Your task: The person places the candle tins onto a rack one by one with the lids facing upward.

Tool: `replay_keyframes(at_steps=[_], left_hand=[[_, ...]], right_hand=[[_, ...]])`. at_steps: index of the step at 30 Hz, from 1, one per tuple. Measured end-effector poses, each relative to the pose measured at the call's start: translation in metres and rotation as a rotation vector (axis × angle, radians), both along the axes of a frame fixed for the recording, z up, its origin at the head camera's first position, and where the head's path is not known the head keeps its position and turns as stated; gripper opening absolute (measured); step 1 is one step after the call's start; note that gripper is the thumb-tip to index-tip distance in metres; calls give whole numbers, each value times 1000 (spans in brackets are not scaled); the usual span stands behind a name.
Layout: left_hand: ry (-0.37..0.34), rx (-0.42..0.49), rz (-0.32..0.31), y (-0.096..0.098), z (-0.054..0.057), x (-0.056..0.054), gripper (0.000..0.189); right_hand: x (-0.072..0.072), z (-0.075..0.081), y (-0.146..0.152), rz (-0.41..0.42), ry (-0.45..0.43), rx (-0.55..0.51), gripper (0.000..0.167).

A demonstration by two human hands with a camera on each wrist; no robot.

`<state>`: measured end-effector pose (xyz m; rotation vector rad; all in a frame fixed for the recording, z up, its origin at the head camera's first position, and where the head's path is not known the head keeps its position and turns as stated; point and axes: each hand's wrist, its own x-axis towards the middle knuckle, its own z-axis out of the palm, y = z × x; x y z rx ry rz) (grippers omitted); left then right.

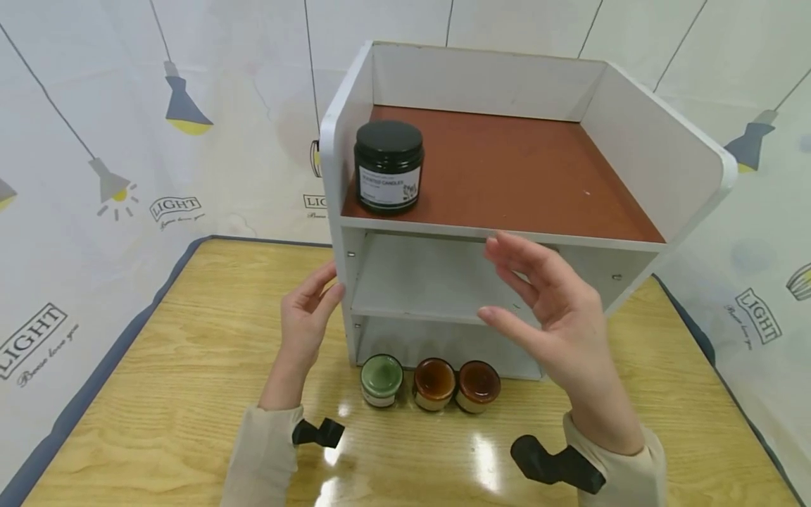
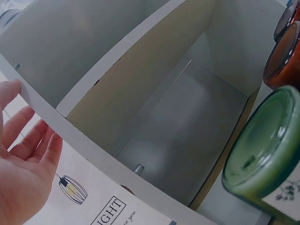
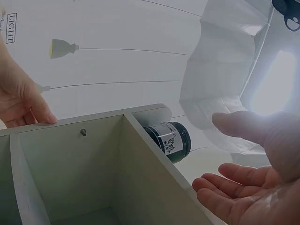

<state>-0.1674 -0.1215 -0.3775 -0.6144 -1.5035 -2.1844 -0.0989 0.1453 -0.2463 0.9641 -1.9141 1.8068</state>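
Observation:
A white shelf unit with a red-brown top board stands in front of me. My left hand touches its left side panel, thumb at the front edge and fingers along the outer face. My right hand hovers before the upper compartment, fingers and thumb spread apart, holding nothing. On the top board's front left corner stands a black-lidded dark candle jar with a white label. A green candle jar and two amber candle jars stand in a row on the table before the shelf's base.
Raised white walls bound the shelf's top at the sides and back. Small metal shelf pins stick out inside the side panels. The wooden table ends at a white backdrop printed with lamps. A bright light shines overhead.

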Motion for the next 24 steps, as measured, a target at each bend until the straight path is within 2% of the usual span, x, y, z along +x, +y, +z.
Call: replay_keyframes(at_steps=[10, 24], left_hand=[[-9, -1, -1, 1, 0, -1, 31], [-6, 8, -3, 0, -2, -1, 31]], right_hand=[[5, -21, 7, 12, -3, -7, 62], [11, -33, 11, 22, -19, 8, 61]])
